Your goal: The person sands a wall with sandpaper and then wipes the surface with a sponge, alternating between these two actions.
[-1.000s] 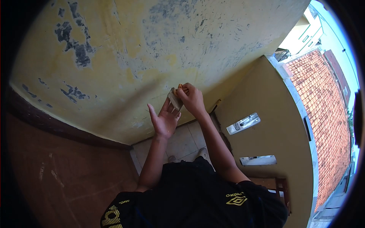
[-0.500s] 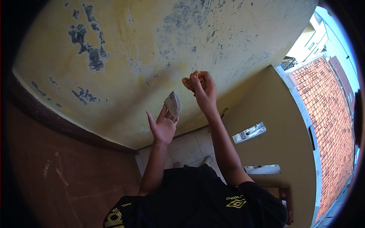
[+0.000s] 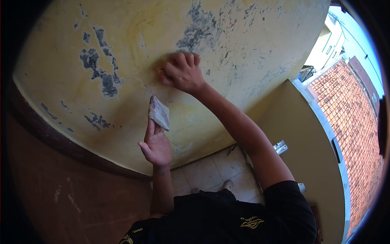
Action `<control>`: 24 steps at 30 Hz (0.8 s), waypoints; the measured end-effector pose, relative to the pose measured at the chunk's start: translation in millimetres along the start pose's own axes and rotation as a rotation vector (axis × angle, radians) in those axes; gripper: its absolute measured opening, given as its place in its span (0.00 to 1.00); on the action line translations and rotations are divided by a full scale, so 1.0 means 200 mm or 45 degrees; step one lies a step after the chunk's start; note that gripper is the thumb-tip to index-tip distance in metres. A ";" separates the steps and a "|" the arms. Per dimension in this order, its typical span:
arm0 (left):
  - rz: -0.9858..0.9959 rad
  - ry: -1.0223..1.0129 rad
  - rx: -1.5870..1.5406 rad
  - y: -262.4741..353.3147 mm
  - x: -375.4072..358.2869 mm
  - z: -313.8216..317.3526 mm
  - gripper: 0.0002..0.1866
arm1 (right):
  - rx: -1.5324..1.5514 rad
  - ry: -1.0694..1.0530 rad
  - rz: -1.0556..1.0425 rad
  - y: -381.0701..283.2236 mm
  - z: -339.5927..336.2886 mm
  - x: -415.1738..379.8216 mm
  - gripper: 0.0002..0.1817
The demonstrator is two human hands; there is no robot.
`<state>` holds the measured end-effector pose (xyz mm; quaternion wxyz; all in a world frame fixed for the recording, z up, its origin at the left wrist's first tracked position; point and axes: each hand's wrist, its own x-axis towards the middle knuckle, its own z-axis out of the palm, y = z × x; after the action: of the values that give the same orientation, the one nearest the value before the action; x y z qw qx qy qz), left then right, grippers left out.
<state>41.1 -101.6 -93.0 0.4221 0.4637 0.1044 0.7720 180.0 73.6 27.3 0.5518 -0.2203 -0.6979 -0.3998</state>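
My right hand [image 3: 181,72] presses against the yellow wall [image 3: 138,77] with its fingers curled. Under them, mostly hidden, is a crumpled brown sheet that looks like sandpaper; only a sliver of it shows at the wall side. Palm up and lower down, my left hand [image 3: 157,147] supports a flat, four-sided grey slab [image 3: 159,113] on its fingers, its thumb held out to the side. The slab is dusty and whitish along its edges, and overlaps the wall in this view.
Dark patches of flaked paint [image 3: 96,67] mark the wall. A dark red-brown surface [image 3: 73,187] lies at lower left. Light floor tiles [image 3: 201,173] are below me. At right stands a low wall [image 3: 292,126] with narrow openings, and beyond it a tiled roof [image 3: 345,118].
My right hand has moved left and up onto the wall and turned its back to me, carrying the brown sheet. My left hand has shifted slightly left, tilting the slab.
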 end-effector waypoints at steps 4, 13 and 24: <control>-0.030 -0.075 0.043 0.02 0.00 -0.02 0.57 | -0.102 -0.045 -0.352 0.13 -0.04 0.04 0.13; -0.007 0.055 -0.008 0.08 -0.08 -0.12 0.55 | -0.083 0.106 0.316 0.34 -0.02 0.45 0.22; -0.108 0.099 0.042 0.11 -0.19 -0.17 0.54 | -0.145 -0.069 -0.094 0.34 -0.15 0.01 0.15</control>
<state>9.3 -136.7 -123.9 0.4423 0.4354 0.1530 0.7690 247.2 89.0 53.4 0.5042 -0.2363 -0.6964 -0.4527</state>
